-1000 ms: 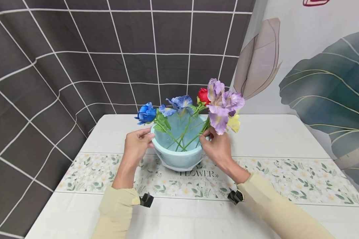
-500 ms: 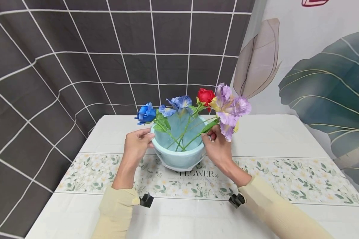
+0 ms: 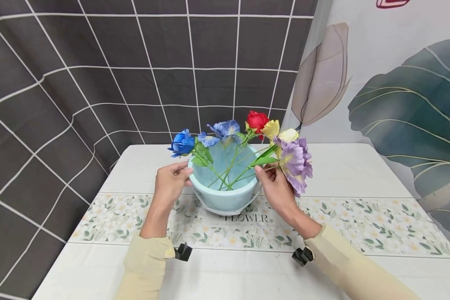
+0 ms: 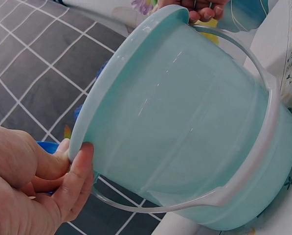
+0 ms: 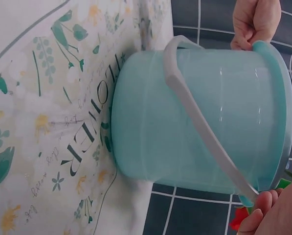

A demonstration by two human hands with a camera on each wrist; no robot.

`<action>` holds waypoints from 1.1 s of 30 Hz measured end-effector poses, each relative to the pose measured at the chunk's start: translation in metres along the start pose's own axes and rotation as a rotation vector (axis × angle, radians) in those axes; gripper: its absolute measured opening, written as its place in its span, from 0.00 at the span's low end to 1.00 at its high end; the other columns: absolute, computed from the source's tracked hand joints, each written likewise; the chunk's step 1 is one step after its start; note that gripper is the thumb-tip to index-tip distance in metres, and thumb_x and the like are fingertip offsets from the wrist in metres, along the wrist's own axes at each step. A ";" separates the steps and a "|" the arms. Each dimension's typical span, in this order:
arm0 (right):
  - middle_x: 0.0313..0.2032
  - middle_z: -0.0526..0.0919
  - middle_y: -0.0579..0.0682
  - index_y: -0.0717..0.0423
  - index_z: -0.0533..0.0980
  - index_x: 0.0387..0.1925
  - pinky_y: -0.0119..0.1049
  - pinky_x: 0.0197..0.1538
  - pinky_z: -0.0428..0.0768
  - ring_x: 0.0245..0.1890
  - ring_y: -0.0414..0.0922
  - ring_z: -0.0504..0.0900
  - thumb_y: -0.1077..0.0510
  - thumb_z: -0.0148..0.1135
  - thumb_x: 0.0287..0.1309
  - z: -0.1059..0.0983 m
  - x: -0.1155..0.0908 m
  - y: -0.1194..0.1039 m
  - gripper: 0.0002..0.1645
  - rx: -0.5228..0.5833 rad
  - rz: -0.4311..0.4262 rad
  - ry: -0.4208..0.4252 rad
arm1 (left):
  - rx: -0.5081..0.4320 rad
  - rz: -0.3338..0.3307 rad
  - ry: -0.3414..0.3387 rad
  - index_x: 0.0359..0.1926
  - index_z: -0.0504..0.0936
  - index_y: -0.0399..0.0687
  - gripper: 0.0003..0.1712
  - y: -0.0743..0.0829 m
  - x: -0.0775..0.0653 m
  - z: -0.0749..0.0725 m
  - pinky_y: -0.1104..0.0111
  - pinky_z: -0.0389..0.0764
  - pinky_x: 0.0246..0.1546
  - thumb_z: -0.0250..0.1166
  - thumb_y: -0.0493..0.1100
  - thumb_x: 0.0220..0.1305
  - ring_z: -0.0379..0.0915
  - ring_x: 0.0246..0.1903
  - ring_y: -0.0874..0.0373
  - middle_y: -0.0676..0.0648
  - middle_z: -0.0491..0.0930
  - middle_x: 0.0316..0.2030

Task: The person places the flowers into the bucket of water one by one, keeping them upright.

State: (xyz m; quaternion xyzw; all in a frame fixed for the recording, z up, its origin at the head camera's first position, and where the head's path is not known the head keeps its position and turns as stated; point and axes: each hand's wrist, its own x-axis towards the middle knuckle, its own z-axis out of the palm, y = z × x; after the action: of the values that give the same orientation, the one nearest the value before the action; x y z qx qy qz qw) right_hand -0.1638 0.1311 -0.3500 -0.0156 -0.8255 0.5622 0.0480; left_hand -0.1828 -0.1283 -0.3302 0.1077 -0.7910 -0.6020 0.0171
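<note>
A pale turquoise bucket (image 3: 225, 201) with a white handle (image 4: 256, 156) stands upright on the table. My left hand (image 3: 170, 183) pinches its left rim, thumb and fingers on either side in the left wrist view. At the right rim, my right hand (image 3: 279, 189) holds the stem of a purple iris (image 3: 294, 160), its fingers partly hidden behind the blooms. The purple bloom leans out over the right side of the bucket. Inside lean a blue rose (image 3: 182, 143), a blue iris (image 3: 226, 130) and a red rose (image 3: 257, 120), their stems crossing at the bottom. Yellow petals (image 3: 271, 130) show beside the red rose.
The white table (image 3: 345, 171) carries a floral printed band (image 3: 360, 225) with the word FLOWER in front of the bucket. A dark gridded curtain (image 3: 165, 50) hangs behind and to the left. A leaf-patterned backdrop (image 3: 412, 108) is at the right.
My right hand has shifted slightly right and down. The purple iris has swung down to the right, showing more of the yellow petals and red rose. My left hand stays at the rim.
</note>
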 end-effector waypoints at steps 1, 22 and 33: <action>0.42 0.69 0.53 0.59 0.66 0.52 0.36 0.46 0.68 0.41 0.46 0.67 0.39 0.51 0.68 0.000 -0.001 0.000 0.28 -0.005 -0.003 0.001 | 0.001 0.001 -0.001 0.59 0.76 0.35 0.20 0.000 0.000 0.000 0.76 0.83 0.34 0.60 0.37 0.68 0.80 0.28 0.61 0.39 0.77 0.42; 0.36 0.69 0.52 0.60 0.69 0.45 0.31 0.38 0.68 0.36 0.45 0.67 0.53 0.53 0.70 0.000 -0.020 0.012 0.14 0.024 -0.096 0.013 | 0.008 -0.006 -0.007 0.60 0.75 0.36 0.21 -0.003 0.001 0.001 0.75 0.83 0.36 0.60 0.38 0.68 0.81 0.29 0.60 0.40 0.78 0.42; 0.37 0.72 0.55 0.61 0.71 0.43 0.36 0.42 0.70 0.38 0.47 0.70 0.64 0.49 0.68 -0.008 -0.018 0.018 0.06 -0.150 -0.124 0.017 | 0.013 0.024 -0.003 0.60 0.75 0.39 0.20 -0.005 0.000 0.001 0.74 0.84 0.38 0.59 0.39 0.69 0.81 0.32 0.59 0.41 0.77 0.41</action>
State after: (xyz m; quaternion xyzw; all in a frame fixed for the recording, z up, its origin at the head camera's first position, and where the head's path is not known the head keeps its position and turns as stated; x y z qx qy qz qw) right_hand -0.1460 0.1441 -0.3651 0.0272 -0.8641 0.4948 0.0884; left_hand -0.1819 -0.1287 -0.3351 0.0975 -0.7963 -0.5966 0.0223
